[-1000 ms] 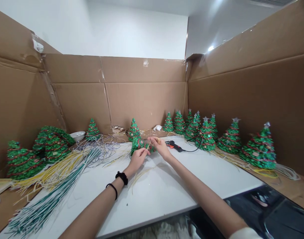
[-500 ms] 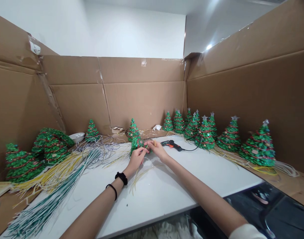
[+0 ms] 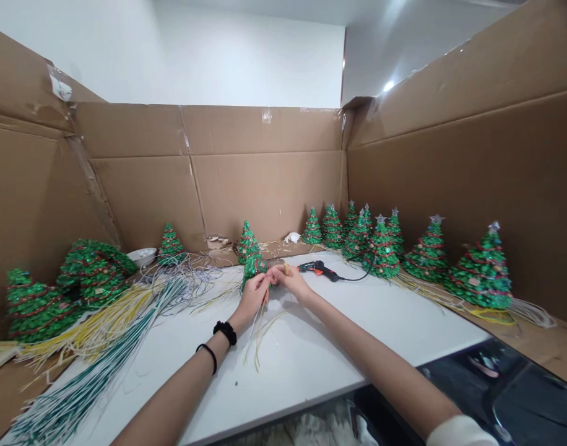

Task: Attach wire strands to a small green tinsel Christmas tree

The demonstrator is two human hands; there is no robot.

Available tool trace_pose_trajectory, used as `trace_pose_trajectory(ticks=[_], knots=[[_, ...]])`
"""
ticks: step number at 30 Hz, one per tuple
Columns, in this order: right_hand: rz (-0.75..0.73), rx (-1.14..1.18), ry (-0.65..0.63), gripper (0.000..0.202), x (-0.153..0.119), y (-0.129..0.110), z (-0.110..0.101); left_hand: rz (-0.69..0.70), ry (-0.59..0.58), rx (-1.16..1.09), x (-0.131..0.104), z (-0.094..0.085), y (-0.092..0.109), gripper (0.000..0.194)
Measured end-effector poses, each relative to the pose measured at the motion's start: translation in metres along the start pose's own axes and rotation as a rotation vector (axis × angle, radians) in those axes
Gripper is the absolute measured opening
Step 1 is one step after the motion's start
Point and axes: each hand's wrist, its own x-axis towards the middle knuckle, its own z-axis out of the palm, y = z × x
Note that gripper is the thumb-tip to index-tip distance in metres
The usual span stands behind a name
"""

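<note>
Over the middle of the white board (image 3: 339,347), my left hand (image 3: 253,296) is closed, pinching thin yellow and white strands (image 3: 259,337) that hang down from its fingers. Against it, fingertips touching, is my right hand (image 3: 290,282), also closed; whatever lies between its fingers is too small to make out. A small green tree (image 3: 254,265) with red trim sits right behind my left hand, partly hidden by it. Behind that stands another green tree (image 3: 247,236). A black and orange glue gun (image 3: 323,271) lies just right of my right hand.
Bundles of green-white strands (image 3: 102,365) and yellow strands (image 3: 121,310) spread over the left side. Several decorated trees (image 3: 383,251) line the right, more (image 3: 100,279) stand left. A white bowl (image 3: 143,256) sits at the back left. Cardboard walls (image 3: 265,186) enclose the board.
My hands have drawn closer together, with the right fingers now against the left. The hanging strands have shifted and reach slightly lower and to the right.
</note>
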Motion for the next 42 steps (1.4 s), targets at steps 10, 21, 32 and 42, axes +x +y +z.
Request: trace_pose_trajectory(ticks=[10,21,32,42], knots=[[0.069,0.053,0.038,0.034,-0.003,-0.002,0.009,-0.010,0.026,-0.018,-0.001,0.000,0.002,0.030],[-0.094,-0.099,0.171,0.034,0.001,0.014,0.010,0.023,0.012,0.059,-0.001,0.001,0.000,0.032],[-0.051,-0.488,0.234,0.035,0.000,0.023,0.006,0.030,0.047,0.113,-0.002,0.000,-0.001,0.031],[-0.100,-0.194,0.077,0.050,-0.003,0.012,0.013,-0.213,-0.093,-0.277,0.001,0.000,0.005,0.039]])
